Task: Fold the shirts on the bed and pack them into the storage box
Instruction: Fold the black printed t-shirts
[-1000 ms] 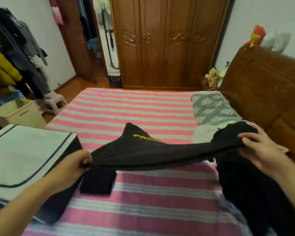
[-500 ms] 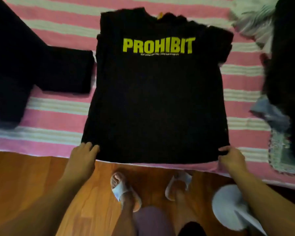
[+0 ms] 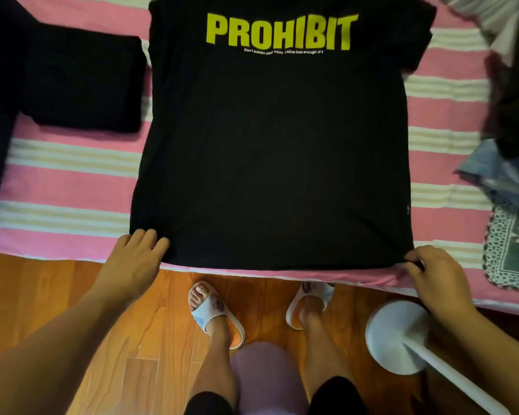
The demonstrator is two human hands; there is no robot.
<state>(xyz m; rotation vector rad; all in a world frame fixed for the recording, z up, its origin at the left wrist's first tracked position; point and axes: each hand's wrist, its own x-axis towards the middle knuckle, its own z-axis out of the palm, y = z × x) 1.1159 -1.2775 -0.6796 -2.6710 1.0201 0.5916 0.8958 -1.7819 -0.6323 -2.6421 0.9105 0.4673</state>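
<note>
A black T-shirt (image 3: pixel 270 151) with yellow "PROHIBIT" lettering lies spread flat on the pink striped bed (image 3: pixel 63 175), its hem at the bed's near edge. My left hand (image 3: pixel 132 262) holds the hem's left corner, fingers curled over the cloth. My right hand (image 3: pixel 435 274) pinches the hem's right corner. A folded black garment (image 3: pixel 81 82) lies to the shirt's left. The storage box is out of sight.
A heap of dark and light clothes (image 3: pixel 510 121) lies at the bed's right side, with a patterned cloth (image 3: pixel 510 250) below it. Under the bed edge is wooden floor (image 3: pixel 42 295), my feet in white slippers (image 3: pixel 213 313), and a white round stand base (image 3: pixel 396 336).
A second ago I held the shirt stretched in the air over the bed. It has since come down flat on the bed, and both hands stay at its hem corners.
</note>
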